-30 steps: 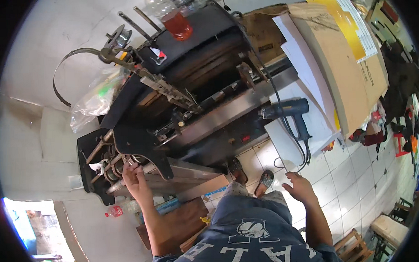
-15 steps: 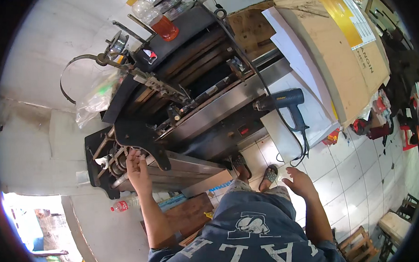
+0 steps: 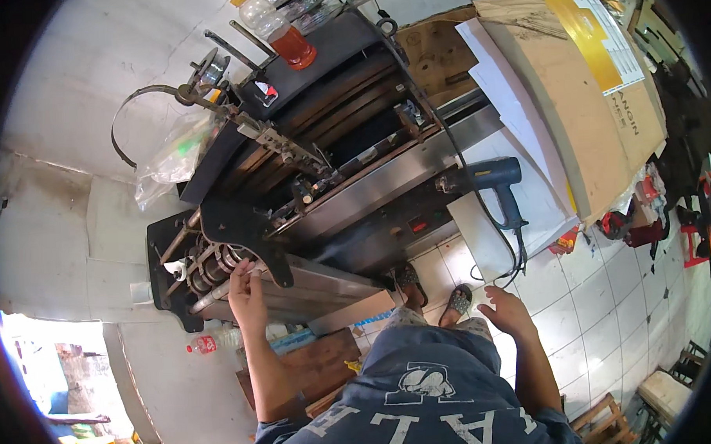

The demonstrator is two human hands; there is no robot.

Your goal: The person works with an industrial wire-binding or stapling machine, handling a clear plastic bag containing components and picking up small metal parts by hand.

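My left hand [image 3: 248, 300] is raised at the left end of a long dark machine [image 3: 385, 182], with its fingers stretched toward the rollers [image 3: 220, 267] beside a black side plate [image 3: 246, 234]. Nothing shows in its grasp, and whether the fingertips touch a roller is hard to see. My right hand [image 3: 507, 311] hangs over the tiled floor with the fingers loosely apart, holding nothing. The nearest item to it is a blue heat gun [image 3: 491, 174], lying on white sheets at the machine's right, its dark cable looping down.
Brown cardboard [image 3: 555, 97] covers the right end. A bottle of reddish liquid [image 3: 290, 44] stands on the machine's top. On the left are a clear plastic bag [image 3: 169, 162] and a lying bottle with a red label [image 3: 211, 341]. Wooden stools [image 3: 605, 421] stand at the lower right.
My left hand has shifted a little to the right along the roller end, its fingers straighter than before. The right hand stays nearly in place. The view has moved slightly.
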